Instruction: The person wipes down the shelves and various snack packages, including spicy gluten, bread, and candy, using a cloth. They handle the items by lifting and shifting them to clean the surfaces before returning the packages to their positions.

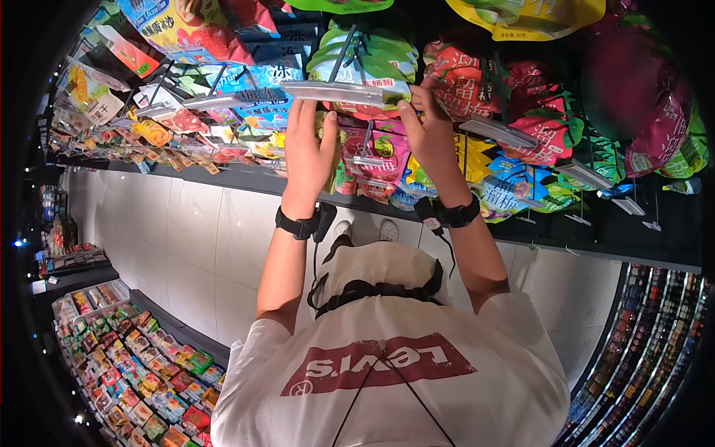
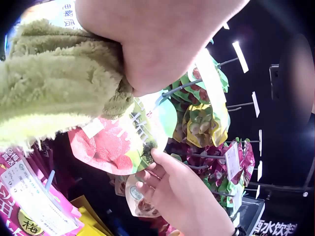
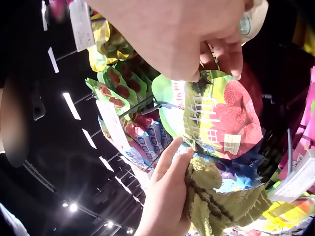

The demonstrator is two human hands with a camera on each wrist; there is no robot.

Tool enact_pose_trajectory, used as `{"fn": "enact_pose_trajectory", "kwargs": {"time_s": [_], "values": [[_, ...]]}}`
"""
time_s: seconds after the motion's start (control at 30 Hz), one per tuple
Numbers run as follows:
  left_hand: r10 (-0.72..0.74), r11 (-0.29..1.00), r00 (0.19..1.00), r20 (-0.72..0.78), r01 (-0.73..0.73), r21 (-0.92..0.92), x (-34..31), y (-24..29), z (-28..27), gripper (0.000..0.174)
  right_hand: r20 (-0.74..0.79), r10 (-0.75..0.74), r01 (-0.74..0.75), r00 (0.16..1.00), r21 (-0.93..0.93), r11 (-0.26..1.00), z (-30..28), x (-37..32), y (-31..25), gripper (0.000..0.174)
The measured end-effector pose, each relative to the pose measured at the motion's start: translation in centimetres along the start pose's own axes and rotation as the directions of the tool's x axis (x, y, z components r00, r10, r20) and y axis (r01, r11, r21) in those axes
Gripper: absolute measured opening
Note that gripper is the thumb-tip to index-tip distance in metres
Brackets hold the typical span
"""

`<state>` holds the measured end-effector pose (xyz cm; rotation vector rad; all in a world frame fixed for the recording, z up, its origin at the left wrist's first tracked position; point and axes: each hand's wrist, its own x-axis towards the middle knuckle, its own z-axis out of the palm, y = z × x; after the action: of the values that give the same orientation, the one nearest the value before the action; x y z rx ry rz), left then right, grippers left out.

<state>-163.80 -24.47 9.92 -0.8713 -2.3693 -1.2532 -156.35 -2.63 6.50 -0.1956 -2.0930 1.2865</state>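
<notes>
A green bag with red fruit point(image 1: 378, 83) point(image 2: 106, 147) point(image 3: 236, 110) hangs on a rack hook behind a clear label holder point(image 1: 335, 93). My right hand point(image 1: 439, 141) point(image 2: 189, 196) point(image 3: 172, 34) pinches one side edge of it between thumb and fingers. On the opposite side, my left hand point(image 1: 309, 153) point(image 2: 162, 39) point(image 3: 165, 196) has its fingertips at the bag's edge. A fuzzy green cloth-like thing point(image 2: 59, 83) point(image 3: 221, 206) is held in the left hand, its fingers partly hidden.
More bags hang in rows around it: red bags point(image 1: 544, 134) to the right, blue bags point(image 1: 264, 93) to the left, and pink bags point(image 1: 383, 153) below. Metal hooks and label holders stick out between them. Behind me stands a bin of packets point(image 1: 141, 365).
</notes>
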Motion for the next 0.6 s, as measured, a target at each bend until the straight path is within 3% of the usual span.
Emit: {"fn": "enact_pose_trajectory", "kwargs": {"time_s": [0.1,0.13,0.23,0.3,0.37,0.6], "values": [[0.056,0.998,0.998,-0.039,-0.055,0.015,0.6,0.1,0.1,0.045,0.035,0.076,-0.072,0.996,-0.117,0.991,-0.1,0.2,-0.1,0.026],[0.055,0.998,0.998,-0.032,-0.054,0.008,0.9,0.1,0.0,0.045,-0.043,-0.021,0.017,0.999,-0.105,0.994,0.1,0.3,-0.5,0.024],[0.029,0.999,0.999,0.027,-0.028,-0.047,1.5,-0.3,-0.2,0.044,-0.072,0.008,-0.015,0.997,-0.092,0.996,0.2,0.5,-1.3,0.024],[0.120,0.992,0.993,0.008,-0.120,0.026,1.6,-0.8,-0.2,0.049,-0.084,0.015,-0.023,0.996,-0.097,0.995,0.4,0.3,-1.3,0.021],[0.123,0.992,0.992,0.022,-0.123,0.013,1.7,-0.9,-0.5,0.048,-0.116,-0.169,0.138,0.979,-0.236,0.962,0.5,0.4,0.0,0.023],[0.101,0.993,0.993,0.062,-0.096,-0.070,1.6,-1.4,-1.4,0.032,-0.096,-0.005,-0.015,0.995,-0.206,0.978,0.6,-0.4,-1.7,0.028]]}}
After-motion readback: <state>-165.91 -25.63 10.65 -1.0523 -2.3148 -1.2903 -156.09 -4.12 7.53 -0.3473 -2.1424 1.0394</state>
